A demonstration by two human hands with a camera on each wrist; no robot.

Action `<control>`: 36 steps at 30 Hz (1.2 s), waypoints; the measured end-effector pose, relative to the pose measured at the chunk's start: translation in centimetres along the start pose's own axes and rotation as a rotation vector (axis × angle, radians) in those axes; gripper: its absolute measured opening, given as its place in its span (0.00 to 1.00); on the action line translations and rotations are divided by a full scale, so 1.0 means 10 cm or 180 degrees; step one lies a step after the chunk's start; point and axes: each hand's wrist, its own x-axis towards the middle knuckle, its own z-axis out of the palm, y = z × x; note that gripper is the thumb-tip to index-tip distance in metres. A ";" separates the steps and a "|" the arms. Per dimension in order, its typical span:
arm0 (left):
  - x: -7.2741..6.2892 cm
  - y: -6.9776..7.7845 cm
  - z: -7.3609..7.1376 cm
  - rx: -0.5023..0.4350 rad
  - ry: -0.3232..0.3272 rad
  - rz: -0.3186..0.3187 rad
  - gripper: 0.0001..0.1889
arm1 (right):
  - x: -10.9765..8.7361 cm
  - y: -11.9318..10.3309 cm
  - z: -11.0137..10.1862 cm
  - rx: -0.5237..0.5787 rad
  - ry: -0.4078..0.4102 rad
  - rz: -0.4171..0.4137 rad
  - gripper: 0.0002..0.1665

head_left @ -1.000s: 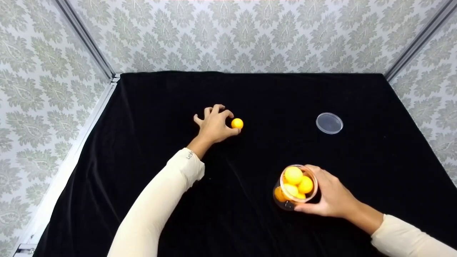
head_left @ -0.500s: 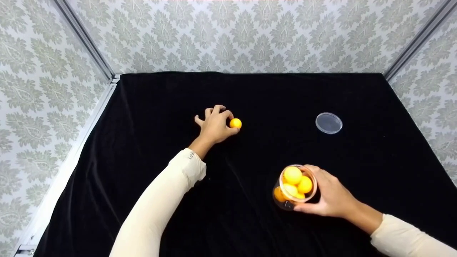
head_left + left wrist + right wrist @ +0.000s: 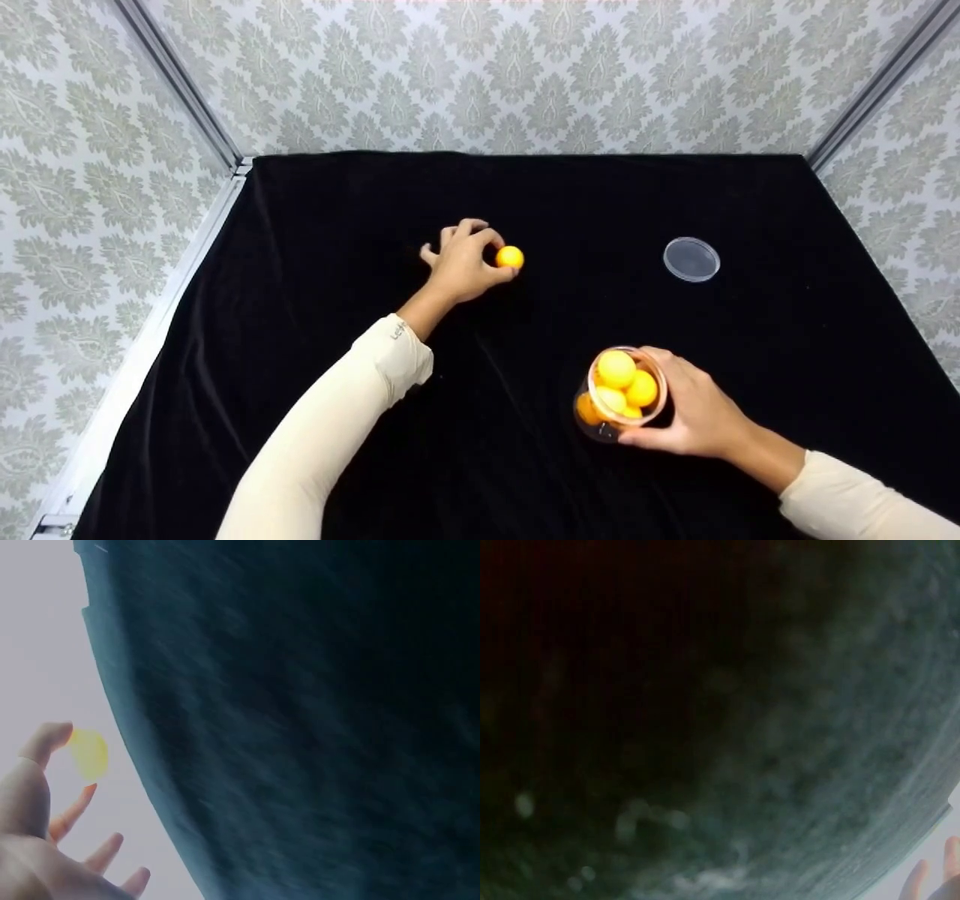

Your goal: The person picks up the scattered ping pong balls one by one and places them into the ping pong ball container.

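In the head view my left hand pinches an orange ping-pong ball between thumb and index finger, its other fingers spread behind. The left wrist view shows the same ball between the thumb tip and a fingertip, washed out by bright light. My right hand grips a clear plastic jar around its side near the rim. The jar has no lid on and leans slightly. Several orange ping-pong balls fill it up to the mouth. Only blurred fingertips show in the right wrist view's corner.
A round clear lid lies flat on the black cloth at the right, beyond the jar. Patterned walls with metal frame bars enclose the table at the back and sides.
The ball and my left hand shift slightly left, then a little to the right. My right hand and the jar stay in practically the same place.
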 end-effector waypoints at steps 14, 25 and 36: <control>-0.60 1.04 -0.31 -0.0589 -0.0227 0.1264 0.22 | 0.01 0.00 0.00 0.0026 -0.0003 -0.0025 0.63; -1.14 1.46 -0.27 -0.0497 -0.0820 0.1977 0.21 | 0.00 0.00 0.01 0.0138 0.0027 0.0004 0.61; -1.21 1.49 -0.25 -0.0525 -0.0885 0.2002 0.20 | 0.01 0.00 0.01 0.0239 0.0049 -0.0043 0.62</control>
